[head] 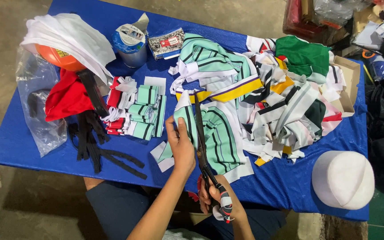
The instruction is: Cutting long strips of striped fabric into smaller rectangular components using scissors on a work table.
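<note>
Scissors (202, 146), long and dark, lie blade-up along a mint-green striped cloth piece (214, 135) near the worktop's front edge. The right hand (218, 200) is clamped around their taped handles at six o'clock, while the left hand (181, 144) pinches the cloth's left edge just beside the blades. At nine o'clock from the hands sits a stack of folded strips (138, 113), with black straps (96, 142) beyond it. At two o'clock a heap of striped scraps (281, 95) spreads over the blue worktop (32, 142). A white cap (343, 180) rests at four o'clock, a tape roll (130, 40) at eleven.
</note>
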